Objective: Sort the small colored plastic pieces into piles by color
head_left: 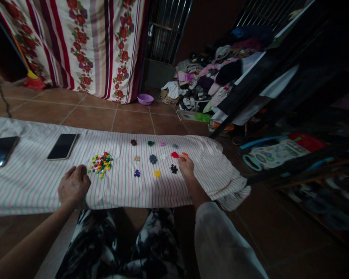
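Observation:
My left hand (74, 185) rests on the striped cloth with its fingers curled in; what they may hold is hidden. Just beyond it lies a mixed heap of small coloured pieces (101, 163). My right hand (187, 166) reaches to the far right of the sorted heaps, its fingers pinched together between a red heap (174, 154) and some orange pieces (185, 154). Any piece in the pinch is too small to make out. Closest to that hand are a black heap (173, 169) and a white heap (163, 156). Yellow (157, 174), dark grey (153, 159) and purple (137, 173) heaps lie further left.
Brown (133, 142), green (150, 143), pink (162, 143), light grey (175, 146) and beige (136, 158) heaps share the striped cloth (119, 193). Two phones (63, 147) lie left. Beyond are a purple basin (145, 99), a curtain (95, 46) and piled clothes (205, 77).

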